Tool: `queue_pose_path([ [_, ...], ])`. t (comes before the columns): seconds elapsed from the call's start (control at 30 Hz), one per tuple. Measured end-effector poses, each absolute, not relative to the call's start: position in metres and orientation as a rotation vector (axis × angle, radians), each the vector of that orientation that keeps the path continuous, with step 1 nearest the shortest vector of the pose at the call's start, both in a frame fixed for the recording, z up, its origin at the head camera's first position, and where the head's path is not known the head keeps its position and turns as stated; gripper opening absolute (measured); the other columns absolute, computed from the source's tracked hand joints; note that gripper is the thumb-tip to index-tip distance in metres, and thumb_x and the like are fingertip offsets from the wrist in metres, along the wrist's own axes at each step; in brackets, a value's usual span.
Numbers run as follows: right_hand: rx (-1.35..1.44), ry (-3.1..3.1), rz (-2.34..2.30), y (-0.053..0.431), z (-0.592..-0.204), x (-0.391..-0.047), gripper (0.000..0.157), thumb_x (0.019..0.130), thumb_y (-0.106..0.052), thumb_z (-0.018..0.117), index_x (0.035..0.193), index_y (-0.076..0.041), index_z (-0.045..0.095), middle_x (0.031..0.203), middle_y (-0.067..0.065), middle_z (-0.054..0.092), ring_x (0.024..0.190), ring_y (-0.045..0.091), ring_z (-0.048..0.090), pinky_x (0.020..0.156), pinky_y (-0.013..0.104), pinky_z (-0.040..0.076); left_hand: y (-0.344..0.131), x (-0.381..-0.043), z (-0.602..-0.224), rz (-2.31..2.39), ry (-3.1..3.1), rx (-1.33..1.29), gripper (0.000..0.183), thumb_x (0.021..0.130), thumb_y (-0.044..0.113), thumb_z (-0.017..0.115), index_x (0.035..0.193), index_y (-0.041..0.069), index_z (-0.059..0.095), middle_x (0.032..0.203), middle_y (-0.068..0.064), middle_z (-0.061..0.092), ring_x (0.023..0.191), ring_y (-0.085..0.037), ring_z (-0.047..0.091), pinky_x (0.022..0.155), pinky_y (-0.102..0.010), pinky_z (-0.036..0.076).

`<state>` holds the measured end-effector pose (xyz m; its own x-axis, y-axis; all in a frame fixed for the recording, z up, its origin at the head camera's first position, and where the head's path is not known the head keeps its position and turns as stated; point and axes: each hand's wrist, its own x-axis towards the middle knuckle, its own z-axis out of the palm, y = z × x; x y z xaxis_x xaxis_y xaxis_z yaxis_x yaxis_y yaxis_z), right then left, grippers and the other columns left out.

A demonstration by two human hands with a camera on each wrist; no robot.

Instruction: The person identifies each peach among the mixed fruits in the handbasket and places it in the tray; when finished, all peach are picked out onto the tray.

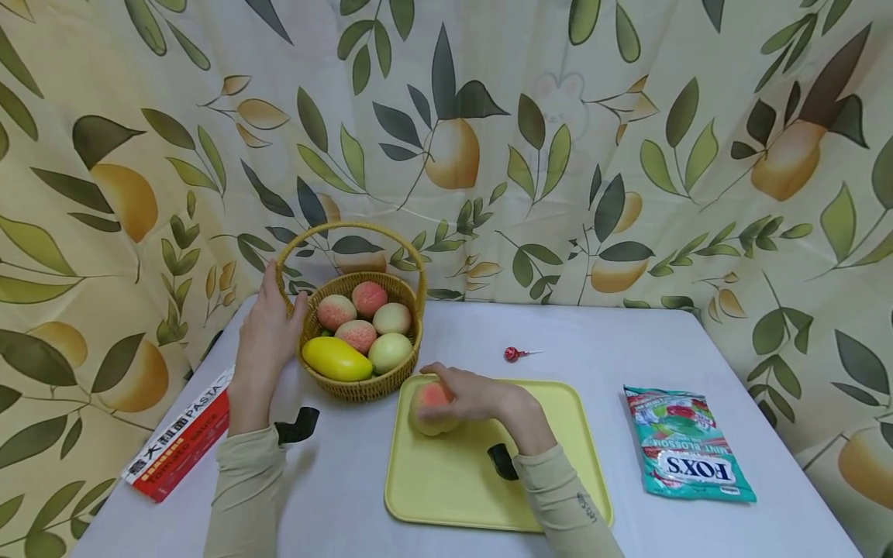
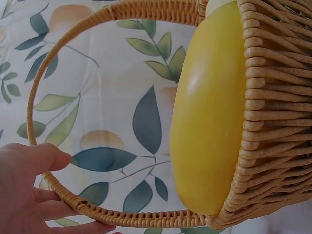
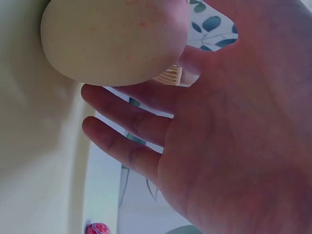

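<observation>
A wicker basket [image 1: 359,387] with a tall arched handle [image 1: 349,225] holds several pinkish and pale round fruits and a long smooth yellow fruit [image 1: 338,359]. My left hand [image 1: 268,333] grips the handle's left side. In the left wrist view, the thumb lies on the inner side of the handle [image 2: 36,97] and the other fingers pass behind it. On the yellow tray [image 1: 481,496], near its far left corner, sits a pink and cream peach [image 1: 427,399]. My right hand [image 1: 474,399] holds this peach between thumb and fingers; its outer fingers [image 3: 117,146] extend past the fruit.
A red-wrapped lollipop [image 1: 512,354] lies behind the tray. To the right is a green FOX'S candy bag [image 1: 687,446]. A red pasta sauce box [image 1: 184,442] lies along the left table edge, beside the left forearm. A leaf-patterned curtain [image 1: 530,256] hangs behind the white table.
</observation>
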<state>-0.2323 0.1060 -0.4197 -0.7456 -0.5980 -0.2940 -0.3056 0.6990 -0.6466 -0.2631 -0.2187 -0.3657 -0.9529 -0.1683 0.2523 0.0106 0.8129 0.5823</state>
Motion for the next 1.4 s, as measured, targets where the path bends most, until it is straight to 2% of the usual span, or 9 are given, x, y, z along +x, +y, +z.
queue_pose_path([
  [0.23,-0.718,2.551,-0.776,0.107,-0.421,-0.233,0.075,0.099,-0.058,0.058,0.16,-0.024,0.03,0.148,0.016,0.052,0.137,0.03,0.051,0.117,0.051,0.043,-0.22,-0.262,-0.367,-0.866,-2.7,0.082,0.08,0.108,0.042,0.044,0.166,0.011,-0.002,0.165,-0.03,0.03,0.135,-0.058,0.048,0.107,-0.071,0.043],
  [0.37,-0.77,2.655,-0.761,0.105,-0.42,-0.237,0.074,0.1,-0.058,0.055,0.161,-0.023,0.03,0.151,0.018,0.047,0.138,0.032,0.048,0.116,0.054,0.043,-0.22,-0.262,-0.366,-0.869,-2.69,0.064,0.08,0.108,0.043,0.042,0.166,0.01,-0.002,0.165,-0.03,0.028,0.134,-0.059,0.048,0.109,-0.072,0.041],
  [0.63,-0.847,2.802,-0.851,0.089,-0.408,-0.251,0.07,0.102,-0.056,0.052,0.159,-0.021,0.034,0.158,0.012,0.039,0.147,0.031,0.039,0.123,0.051,0.037,-0.216,-0.267,-0.361,-0.891,-2.673,0.046,0.08,0.108,0.042,0.043,0.166,0.01,-0.002,0.167,-0.027,0.026,0.133,-0.06,0.048,0.111,-0.071,0.039],
  [0.9,-1.036,2.842,-0.488,0.044,-0.389,-0.293,0.07,0.104,-0.055,0.049,0.16,-0.017,0.033,0.164,0.017,0.031,0.151,0.037,0.034,0.126,0.05,0.032,-0.218,-0.262,-0.365,-0.914,-2.704,0.099,0.081,0.108,0.04,0.044,0.166,0.011,-0.005,0.168,-0.027,0.025,0.136,-0.058,0.046,0.112,-0.071,0.039],
  [1.03,-1.001,2.837,-0.302,0.028,-0.386,-0.319,0.074,0.102,-0.055,0.053,0.161,-0.017,0.03,0.167,0.02,0.024,0.155,0.04,0.029,0.126,0.052,0.033,-0.219,-0.262,-0.367,-0.924,-2.711,0.103,0.082,0.107,0.041,0.045,0.166,0.011,-0.005,0.168,-0.025,0.024,0.137,-0.057,0.046,0.112,-0.07,0.039],
  [1.13,-0.935,2.828,-0.216,0.016,-0.386,-0.332,0.075,0.103,-0.056,0.052,0.163,-0.02,0.026,0.17,0.019,0.022,0.157,0.04,0.026,0.126,0.051,0.033,-0.219,-0.259,-0.368,-0.929,-2.713,0.104,0.082,0.107,0.041,0.044,0.166,0.011,-0.004,0.169,-0.025,0.023,0.138,-0.057,0.045,0.113,-0.07,0.038],
  [1.23,-0.876,2.842,-0.18,0.006,-0.387,-0.341,0.064,0.107,-0.051,0.043,0.162,-0.02,0.029,0.168,0.02,0.026,0.157,0.041,0.026,0.126,0.052,0.033,-0.218,-0.259,-0.367,-0.92,-2.711,0.101,0.081,0.108,0.042,0.043,0.166,0.01,-0.004,0.169,-0.025,0.022,0.138,-0.058,0.045,0.113,-0.071,0.038],
  [1.4,-0.797,2.922,-0.07,-0.01,-0.39,-0.349,0.045,0.11,-0.037,0.038,0.15,-0.015,0.04,0.15,0.024,0.048,0.146,0.042,0.042,0.117,0.052,0.044,-0.22,-0.259,-0.365,-0.922,-2.716,0.078,0.082,0.108,0.043,0.043,0.166,0.01,-0.005,0.17,-0.024,0.019,0.14,-0.058,0.042,0.113,-0.072,0.036],
])
